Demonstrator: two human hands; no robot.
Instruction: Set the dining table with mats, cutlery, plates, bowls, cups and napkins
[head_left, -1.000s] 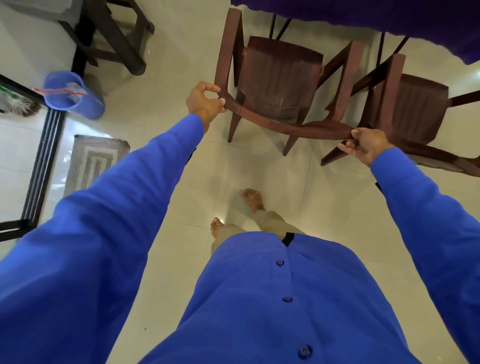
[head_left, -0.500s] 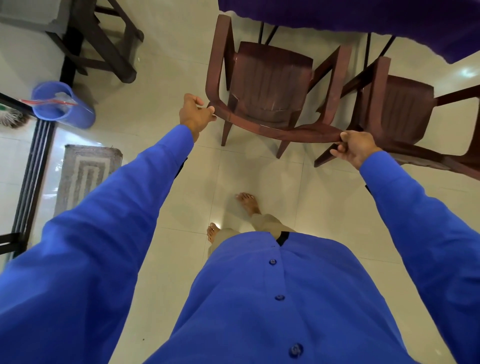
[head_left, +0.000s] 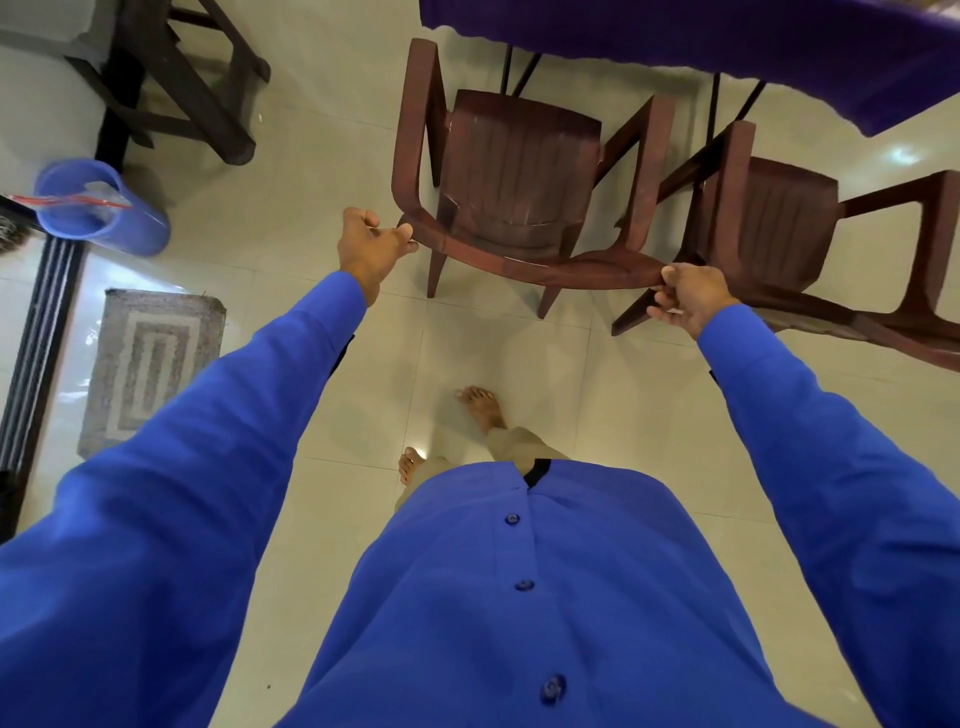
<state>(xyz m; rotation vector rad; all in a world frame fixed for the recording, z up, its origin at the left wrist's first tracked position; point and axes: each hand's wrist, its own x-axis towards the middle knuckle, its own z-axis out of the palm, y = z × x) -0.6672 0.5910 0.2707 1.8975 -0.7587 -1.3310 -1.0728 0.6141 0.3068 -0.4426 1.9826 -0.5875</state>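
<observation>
A brown plastic armchair (head_left: 519, 171) stands in front of me, its seat facing the dining table (head_left: 701, 31), which is draped in a dark purple cloth at the top. My left hand (head_left: 371, 247) touches the left end of the chair's curved backrest with loosened fingers. My right hand (head_left: 688, 296) pinches the right end of the same backrest. No mats, cutlery, plates, bowls, cups or napkins are in view.
A second brown chair (head_left: 800, 228) stands close on the right, touching the first. A blue bucket (head_left: 98, 208) and a grey doormat (head_left: 150, 364) lie at the left by a dark door frame. A dark wooden stand (head_left: 171, 78) is at upper left. My bare feet (head_left: 480, 405) are on pale tiles.
The chair has slid toward the table between my hands. My left hand's grip on the backrest has loosened to a fingertip touch; my right hand stays on the backrest.
</observation>
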